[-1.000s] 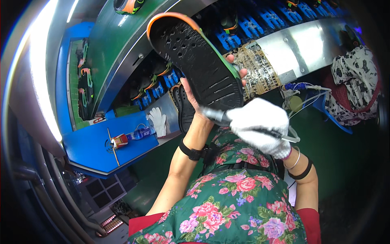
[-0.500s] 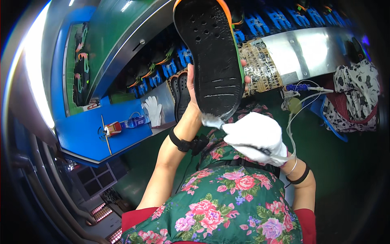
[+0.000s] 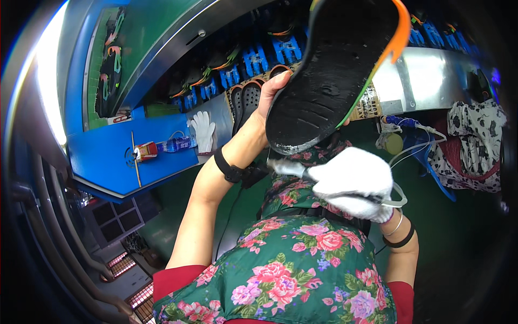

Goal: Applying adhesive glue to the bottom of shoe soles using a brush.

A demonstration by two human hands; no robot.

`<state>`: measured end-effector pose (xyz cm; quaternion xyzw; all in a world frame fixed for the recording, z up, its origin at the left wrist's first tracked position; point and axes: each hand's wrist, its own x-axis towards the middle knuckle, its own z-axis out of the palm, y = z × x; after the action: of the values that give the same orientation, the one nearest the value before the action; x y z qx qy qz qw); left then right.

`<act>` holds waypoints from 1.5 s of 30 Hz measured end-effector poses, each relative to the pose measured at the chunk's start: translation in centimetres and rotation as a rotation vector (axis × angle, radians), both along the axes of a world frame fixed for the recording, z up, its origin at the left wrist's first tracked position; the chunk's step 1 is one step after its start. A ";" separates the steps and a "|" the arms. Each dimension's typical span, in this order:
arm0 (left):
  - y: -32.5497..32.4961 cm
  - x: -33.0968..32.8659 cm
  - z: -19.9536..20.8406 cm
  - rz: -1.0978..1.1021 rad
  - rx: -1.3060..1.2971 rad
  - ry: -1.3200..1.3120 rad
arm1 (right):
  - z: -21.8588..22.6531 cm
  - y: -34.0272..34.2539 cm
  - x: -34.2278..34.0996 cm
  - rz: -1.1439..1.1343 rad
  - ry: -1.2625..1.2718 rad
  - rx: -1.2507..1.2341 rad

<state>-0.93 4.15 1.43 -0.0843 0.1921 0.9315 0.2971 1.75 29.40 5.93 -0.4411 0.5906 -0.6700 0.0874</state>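
Note:
My bare left hand grips a black shoe sole with an orange and green edge. It is tilted up to the right, its wide inner face toward me. The fingers wrap behind it, mostly hidden, and the thumb side shows at its left edge. A wet shine marks the rounded lower end. My right hand, in a white knit glove, is closed around a brush with pale bristles, which sits just below that lower end. Whether the bristles touch the sole I cannot tell. A clear tube runs by the right wrist.
Blue shoe forms line the conveyor behind a metal rail. More dark soles lean at its near side. On the blue side table lie a white glove, a bottle and a stick. Patterned cloth hangs at right.
The sole has moved right and tilted more, its upper end leaning right. My right hand and the brush have shifted slightly right and down.

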 end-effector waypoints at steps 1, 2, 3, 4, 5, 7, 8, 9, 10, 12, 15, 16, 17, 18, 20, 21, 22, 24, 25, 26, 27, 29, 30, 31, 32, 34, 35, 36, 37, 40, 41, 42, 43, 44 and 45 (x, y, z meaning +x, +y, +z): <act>-0.4 0.0 -0.1 0.003 0.001 -0.001 | 0.5 0.2 -0.3 -0.077 0.049 0.058; -1.0 0.0 -0.2 0.033 0.006 -0.065 | 0.4 0.2 -0.7 -0.150 0.136 0.064; -1.5 0.2 -0.3 0.063 0.011 -0.130 | 0.3 0.3 -0.5 -0.152 0.238 0.123; -1.3 0.0 0.4 0.068 0.013 -0.128 | 0.1 0.4 -0.4 -0.152 0.343 0.183; -1.0 -0.5 1.5 0.036 0.064 -0.126 | 0.0 0.5 0.0 -0.083 0.377 0.228; -0.8 -1.1 2.7 -0.012 0.107 -0.124 | -0.3 0.3 0.8 0.014 0.400 0.247; -0.9 -1.0 2.6 -0.007 0.108 -0.121 | 0.4 0.8 1.4 0.161 -0.023 0.260; -1.1 -0.8 2.5 -0.005 0.098 -0.112 | 0.7 0.7 1.1 0.124 0.089 0.194; -1.2 -0.6 2.4 -0.006 0.086 -0.104 | 0.8 0.5 0.9 0.084 0.198 0.126; -1.7 -0.5 2.3 -0.031 0.093 -0.120 | -0.1 0.5 0.3 0.013 0.191 0.082; -1.6 -0.7 2.4 -0.041 0.073 -0.137 | -0.2 -0.2 0.5 -0.134 0.244 0.180; -1.6 -0.7 2.5 -0.017 0.039 -0.140 | -0.4 -0.6 0.6 -0.078 0.271 0.190; -1.6 -0.7 2.3 -0.014 0.039 -0.137 | -0.1 -1.1 0.8 -0.056 0.207 0.116; -1.7 -0.5 1.8 0.016 0.048 -0.128 | 0.0 -1.0 0.7 -0.023 0.060 0.052; -1.6 -0.6 1.6 0.041 0.058 -0.119 | 0.3 -1.4 0.1 -0.184 -0.026 0.023; -1.6 -0.7 1.5 0.046 0.025 -0.133 | 0.1 -2.1 0.4 -0.308 -0.119 -0.002; -1.7 -1.0 1.6 0.053 -0.007 -0.133 | 0.4 -2.7 0.5 -0.317 -0.055 0.077; -2.0 -0.4 0.1 0.090 -0.041 -0.113 | 0.3 -2.7 1.2 -0.128 -0.092 0.075; -1.6 -0.5 0.0 0.120 -0.080 -0.111 | 0.4 -2.4 1.6 -0.095 -0.324 -0.003; -1.5 -0.5 -0.1 0.117 -0.074 -0.098 | 0.2 -2.0 1.2 -0.121 -0.364 -0.016; -1.4 -0.2 0.1 0.123 0.002 -0.143 | 0.2 -1.7 0.3 -0.202 -0.314 0.001; -0.7 0.3 -0.2 0.161 0.223 -0.163 | 1.2 -1.2 -2.1 -0.345 -0.124 0.137; -0.2 1.1 -0.4 0.227 0.235 -0.216 | 1.1 -0.8 -3.7 -0.313 -0.050 0.165; -0.1 1.6 -0.9 0.180 0.299 -0.212 | 1.3 -0.5 -5.2 -0.361 0.043 0.182; -0.1 2.0 -1.0 0.134 0.363 -0.208 | 1.4 -0.4 -6.5 -0.407 0.136 0.199; 0.6 2.6 -0.9 0.101 0.248 -0.257 | 1.6 -0.2 -8.9 -0.620 0.311 0.301; 0.9 2.8 -0.6 0.105 0.255 -0.294 | 1.0 -0.5 -10.1 -0.609 0.204 0.174; 1.3 2.8 -0.2 0.108 0.262 -0.330 | 1.1 -0.5 -10.1 -0.612 0.226 0.175; 0.8 3.0 0.0 0.127 0.262 -0.305 | 1.5 -1.4 -9.9 -0.616 0.433 0.248; -1.3 3.6 -1.8 0.236 0.569 -0.307 | 2.9 -4.0 -6.4 -0.441 0.649 0.348; -1.5 3.6 -1.8 0.289 0.468 -0.311 | 1.9 -4.4 -4.7 -0.319 0.558 0.288; -2.1 4.0 -1.5 0.352 0.361 -0.319 | 1.9 -5.0 -3.1 -0.215 0.369 0.219; -2.5 4.8 -0.8 0.318 0.239 -0.203 | 2.5 -4.7 -2.7 -0.059 0.119 0.159; -3.5 5.7 -0.9 0.196 0.351 0.020 | 2.2 -4.8 -1.8 -0.011 -0.155 0.097; -4.7 7.2 -2.0 0.270 0.218 0.045 | 3.2 -5.0 -1.0 -0.091 -0.432 0.047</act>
<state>6.22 -0.56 -0.58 -0.0556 0.0836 0.9799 0.1723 0.77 24.42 9.16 -0.2578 0.5930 -0.7383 0.1920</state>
